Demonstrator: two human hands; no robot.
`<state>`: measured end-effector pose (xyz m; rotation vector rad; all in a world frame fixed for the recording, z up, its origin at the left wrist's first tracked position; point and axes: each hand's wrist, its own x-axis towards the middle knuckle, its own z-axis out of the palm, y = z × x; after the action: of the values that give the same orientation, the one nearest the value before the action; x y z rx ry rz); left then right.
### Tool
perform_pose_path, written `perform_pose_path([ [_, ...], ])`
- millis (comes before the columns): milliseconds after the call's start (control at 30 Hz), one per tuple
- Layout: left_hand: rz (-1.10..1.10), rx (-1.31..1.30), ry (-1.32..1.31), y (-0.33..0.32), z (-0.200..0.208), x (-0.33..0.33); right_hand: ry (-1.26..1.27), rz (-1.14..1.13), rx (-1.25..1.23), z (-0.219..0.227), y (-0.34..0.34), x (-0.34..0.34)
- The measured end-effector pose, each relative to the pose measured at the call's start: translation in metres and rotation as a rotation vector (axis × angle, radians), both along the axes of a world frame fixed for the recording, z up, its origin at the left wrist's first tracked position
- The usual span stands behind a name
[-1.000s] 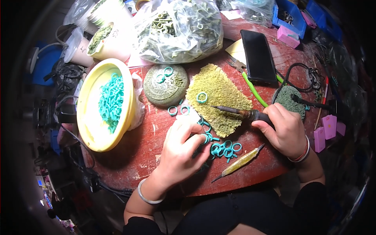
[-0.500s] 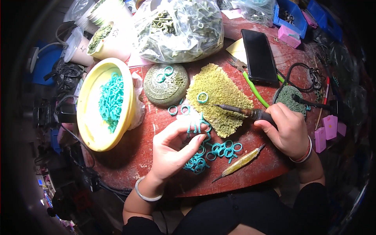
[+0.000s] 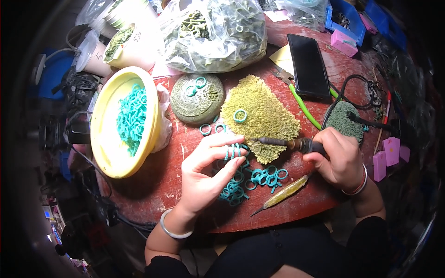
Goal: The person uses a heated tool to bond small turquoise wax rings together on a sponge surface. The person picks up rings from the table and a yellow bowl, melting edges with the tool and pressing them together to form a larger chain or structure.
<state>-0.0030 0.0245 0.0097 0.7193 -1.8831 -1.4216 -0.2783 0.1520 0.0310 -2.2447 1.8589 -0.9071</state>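
Note:
My left hand is over the table with several teal rings strung on one finger, its thumb pressed up close beneath them. My right hand grips the dark handle of a soldering iron. The iron's thin metal tip points left, near the fingertips of my left hand and over the yellow textured pad. One loose teal ring lies on that pad. Below my left fingers spreads a pile of teal rings, partly hidden by the hand.
A yellow bowl of teal pieces stands left. Behind are a round grey-green block carrying two rings and a clear bag of green pieces. A phone, green-handled pliers and a yellow-handled pick lie rightward.
The soldering iron's tip has come down from the pad's middle toward my left fingertips. A finger of my left hand has stretched out above the strung rings.

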Motion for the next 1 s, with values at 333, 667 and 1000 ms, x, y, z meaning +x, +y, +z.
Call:
perform_pose_path([
  [333, -0.018, -0.087, -0.024, -0.0017, -0.0013, 0.0007, 0.010, 0.087, 0.015, -0.0083, -0.0003, 0.0059],
  [667, -0.017, -0.122, 0.002, -0.0011, -0.0030, -0.0010, -0.024, 0.071, 0.021, -0.0073, -0.0002, 0.0069],
  [1000, 0.009, -0.051, 0.002, 0.0018, 0.0026, -0.0027, 0.081, -0.103, 0.083, -0.0013, -0.0012, 0.0022],
])
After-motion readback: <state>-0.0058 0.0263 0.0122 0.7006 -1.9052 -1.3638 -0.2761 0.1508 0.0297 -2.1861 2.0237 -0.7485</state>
